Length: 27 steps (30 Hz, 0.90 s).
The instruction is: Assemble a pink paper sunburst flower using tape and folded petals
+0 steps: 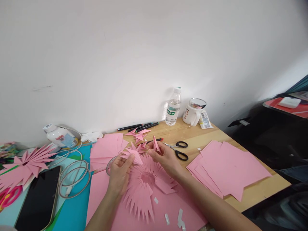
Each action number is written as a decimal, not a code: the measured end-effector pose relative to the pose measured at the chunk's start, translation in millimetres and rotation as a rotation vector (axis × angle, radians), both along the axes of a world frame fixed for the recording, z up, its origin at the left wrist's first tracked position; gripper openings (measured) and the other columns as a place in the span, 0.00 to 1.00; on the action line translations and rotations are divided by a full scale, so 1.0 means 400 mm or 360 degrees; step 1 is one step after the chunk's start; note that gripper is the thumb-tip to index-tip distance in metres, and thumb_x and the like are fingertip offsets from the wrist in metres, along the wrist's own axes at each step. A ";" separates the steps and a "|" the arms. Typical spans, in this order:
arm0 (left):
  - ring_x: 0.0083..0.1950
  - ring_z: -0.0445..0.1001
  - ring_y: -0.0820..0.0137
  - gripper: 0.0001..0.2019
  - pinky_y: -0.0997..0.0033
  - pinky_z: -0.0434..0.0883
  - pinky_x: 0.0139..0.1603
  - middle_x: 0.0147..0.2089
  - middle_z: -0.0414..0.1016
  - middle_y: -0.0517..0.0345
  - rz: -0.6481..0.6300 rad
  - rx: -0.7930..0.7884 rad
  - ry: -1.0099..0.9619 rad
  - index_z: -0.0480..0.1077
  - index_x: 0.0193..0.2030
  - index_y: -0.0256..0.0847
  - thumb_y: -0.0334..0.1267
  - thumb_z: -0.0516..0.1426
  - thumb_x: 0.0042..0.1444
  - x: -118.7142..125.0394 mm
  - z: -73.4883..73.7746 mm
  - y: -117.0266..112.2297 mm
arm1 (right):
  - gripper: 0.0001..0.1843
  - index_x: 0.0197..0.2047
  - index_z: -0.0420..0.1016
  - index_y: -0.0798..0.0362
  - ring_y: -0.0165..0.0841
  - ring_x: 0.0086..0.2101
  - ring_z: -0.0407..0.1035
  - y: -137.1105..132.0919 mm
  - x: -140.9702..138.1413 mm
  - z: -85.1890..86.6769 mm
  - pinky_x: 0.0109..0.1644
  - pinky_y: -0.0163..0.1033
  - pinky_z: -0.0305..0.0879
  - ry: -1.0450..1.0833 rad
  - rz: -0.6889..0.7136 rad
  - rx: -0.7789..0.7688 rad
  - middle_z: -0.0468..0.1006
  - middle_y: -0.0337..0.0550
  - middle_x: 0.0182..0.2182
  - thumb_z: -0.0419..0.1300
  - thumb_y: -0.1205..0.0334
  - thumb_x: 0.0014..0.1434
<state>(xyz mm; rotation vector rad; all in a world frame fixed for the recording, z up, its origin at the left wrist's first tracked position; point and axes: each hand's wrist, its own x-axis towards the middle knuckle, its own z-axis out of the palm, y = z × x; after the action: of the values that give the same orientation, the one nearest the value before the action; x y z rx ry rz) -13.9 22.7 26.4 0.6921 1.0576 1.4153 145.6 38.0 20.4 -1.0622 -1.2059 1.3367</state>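
Note:
My left hand (120, 171) pinches a pleated pink paper piece (136, 158) between thumb and fingers. A narrow, pointed piece of folded pink paper (155, 145) stands up from the closed fingers of my right hand (166, 157). Below both hands lies a round pleated pink paper flower (141, 199) with pointed tips and an open centre, resting on a large pink sheet (98, 189). Just beyond my fingers are small pointed pink paper pieces (140, 135). Black-handled scissors (181, 150) lie right of my right hand, their blades partly hidden.
Pink sheets are stacked on the right (231, 166) and left (106, 146). Along the wall stand a water bottle (173, 107) and a lidded mug (193, 112), beside black markers (138, 127). At left are a phone (39, 199), a coiled cable (74, 179) and another pleated flower (31, 163).

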 end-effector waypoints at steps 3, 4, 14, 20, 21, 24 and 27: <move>0.30 0.70 0.75 0.11 0.77 0.69 0.32 0.28 0.72 0.61 -0.0007 0.0025 -0.0030 0.72 0.28 0.38 0.37 0.68 0.40 0.000 0.001 -0.001 | 0.21 0.33 0.67 0.54 0.24 0.19 0.56 -0.002 -0.002 -0.003 0.21 0.31 0.54 0.0012 -0.0035 0.0019 0.61 0.33 0.19 0.54 0.42 0.57; 0.30 0.70 0.75 0.11 0.78 0.69 0.30 0.28 0.71 0.62 -0.0008 0.0037 -0.0043 0.71 0.28 0.38 0.36 0.67 0.40 0.000 0.002 -0.001 | 0.22 0.34 0.68 0.54 0.25 0.20 0.58 -0.002 -0.002 -0.002 0.22 0.32 0.56 0.0000 -0.0039 0.0048 0.64 0.35 0.21 0.52 0.41 0.58; 0.28 0.71 0.72 0.11 0.75 0.69 0.27 0.25 0.73 0.59 -0.0099 0.0000 -0.0083 0.73 0.26 0.36 0.39 0.67 0.40 -0.005 0.008 0.005 | 0.19 0.32 0.74 0.54 0.27 0.25 0.63 0.002 0.004 0.001 0.28 0.33 0.64 0.0038 0.0138 0.0092 0.70 0.37 0.26 0.60 0.45 0.52; 0.28 0.72 0.72 0.12 0.76 0.69 0.27 0.27 0.74 0.58 -0.0073 -0.0022 -0.0049 0.73 0.27 0.36 0.40 0.68 0.38 0.002 0.011 0.001 | 0.12 0.33 0.79 0.53 0.31 0.32 0.67 -0.001 0.006 0.010 0.39 0.35 0.63 -0.0030 0.0127 0.0246 0.76 0.39 0.29 0.59 0.53 0.56; 0.28 0.71 0.73 0.12 0.76 0.68 0.27 0.27 0.74 0.59 -0.0047 -0.0015 -0.0029 0.73 0.26 0.36 0.39 0.68 0.38 0.003 0.010 0.000 | 0.13 0.33 0.79 0.52 0.31 0.33 0.67 -0.002 0.006 0.012 0.39 0.36 0.64 -0.0031 0.0118 0.0251 0.76 0.39 0.29 0.59 0.53 0.56; 0.28 0.69 0.76 0.12 0.79 0.66 0.26 0.27 0.72 0.61 0.0017 0.0019 0.0038 0.72 0.26 0.37 0.38 0.69 0.36 0.004 0.007 -0.001 | 0.13 0.34 0.79 0.52 0.34 0.34 0.68 -0.003 0.006 0.012 0.40 0.37 0.64 -0.0056 0.0104 0.0226 0.76 0.39 0.29 0.59 0.52 0.56; 0.28 0.68 0.76 0.12 0.80 0.65 0.25 0.27 0.72 0.61 0.0003 0.0036 0.0058 0.72 0.26 0.37 0.39 0.69 0.37 0.004 0.006 -0.002 | 0.14 0.33 0.78 0.52 0.35 0.35 0.69 -0.003 0.005 0.006 0.42 0.39 0.65 -0.0037 0.0161 0.0202 0.76 0.39 0.29 0.60 0.51 0.55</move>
<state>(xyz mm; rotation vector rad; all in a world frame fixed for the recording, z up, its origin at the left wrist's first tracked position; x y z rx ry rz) -12.2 21.8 29.0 0.7359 1.0723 1.4231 147.5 37.0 22.8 -0.9393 -1.3592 1.3090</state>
